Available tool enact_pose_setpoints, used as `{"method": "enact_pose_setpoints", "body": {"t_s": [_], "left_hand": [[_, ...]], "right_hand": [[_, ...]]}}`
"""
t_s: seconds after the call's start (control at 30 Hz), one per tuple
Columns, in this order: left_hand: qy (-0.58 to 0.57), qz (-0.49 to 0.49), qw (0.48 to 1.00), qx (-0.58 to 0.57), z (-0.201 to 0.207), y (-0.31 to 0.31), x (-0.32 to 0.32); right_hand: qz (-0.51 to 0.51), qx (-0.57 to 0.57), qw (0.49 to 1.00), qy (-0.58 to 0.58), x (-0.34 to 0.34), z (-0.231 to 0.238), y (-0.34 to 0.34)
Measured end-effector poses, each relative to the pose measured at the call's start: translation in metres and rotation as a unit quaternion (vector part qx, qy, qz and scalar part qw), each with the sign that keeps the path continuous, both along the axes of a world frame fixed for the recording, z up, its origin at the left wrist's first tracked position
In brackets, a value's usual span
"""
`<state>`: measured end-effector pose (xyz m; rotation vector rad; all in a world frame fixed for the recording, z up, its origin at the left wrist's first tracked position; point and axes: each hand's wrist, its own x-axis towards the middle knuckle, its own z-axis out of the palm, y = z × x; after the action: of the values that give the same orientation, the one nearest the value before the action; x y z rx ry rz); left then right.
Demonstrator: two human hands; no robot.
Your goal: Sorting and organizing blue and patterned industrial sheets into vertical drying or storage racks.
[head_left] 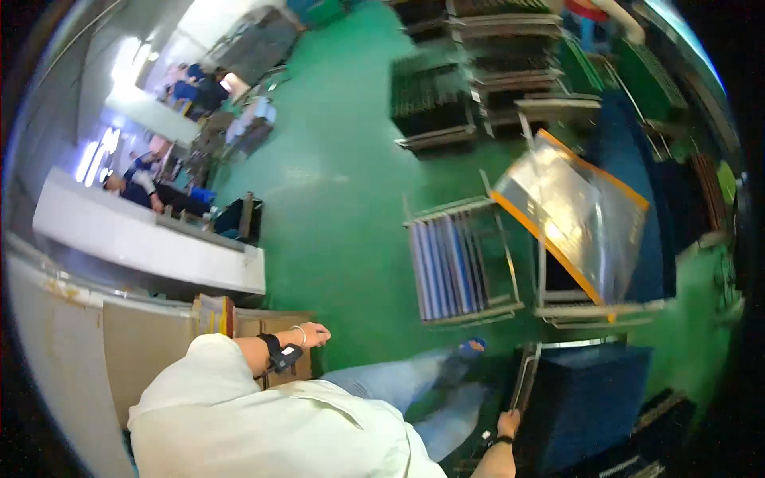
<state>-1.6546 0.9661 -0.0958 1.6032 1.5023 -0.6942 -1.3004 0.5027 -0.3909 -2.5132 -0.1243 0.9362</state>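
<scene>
Metal-framed rack [527,374] at four o'clock: thin, pale rails along the edges of a boxy, dark blue load [594,398] with broad, flat sides, somewhat blurred. Any writing on it is too blurred for me to read. At five o'clock, my right hand [508,422] has its fingers curled closed on the rack's left side rail. At seven o'clock, my left hand [316,334] has loosely bent fingers; whether they hold anything, I cannot tell. Near three o'clock, a shiny, clear sheet [570,211] with orange edges slants beside upright purple-blue panels [442,267].
</scene>
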Motion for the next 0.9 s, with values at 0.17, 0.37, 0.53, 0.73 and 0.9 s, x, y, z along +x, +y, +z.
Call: {"method": "enact_pose_setpoints", "body": {"t_s": [0.17,0.37,0.53,0.73,0.9], "left_hand": [[0.045,0.037,0.998,-0.007,0.004,0.003,-0.11],[0.117,-0.197,0.972,-0.048,0.0,0.002,-0.195],[0.023,-0.198,0.979,-0.04,0.007,0.051,-0.202],[0.015,-0.263,0.964,-0.044,0.008,0.154,-0.194],[0.009,-0.301,0.953,0.014,0.001,0.285,-0.182]], "right_hand": [[-0.062,0.033,0.996,0.049,-0.06,-0.009,0.011],[-0.029,0.027,0.998,0.041,-0.131,0.004,0.035],[-0.067,-0.016,0.998,0.014,-0.195,0.014,0.036],[-0.066,-0.049,0.996,-0.042,-0.267,0.05,0.09],[-0.1,-0.047,0.994,0.028,-0.323,0.081,0.139]]}}
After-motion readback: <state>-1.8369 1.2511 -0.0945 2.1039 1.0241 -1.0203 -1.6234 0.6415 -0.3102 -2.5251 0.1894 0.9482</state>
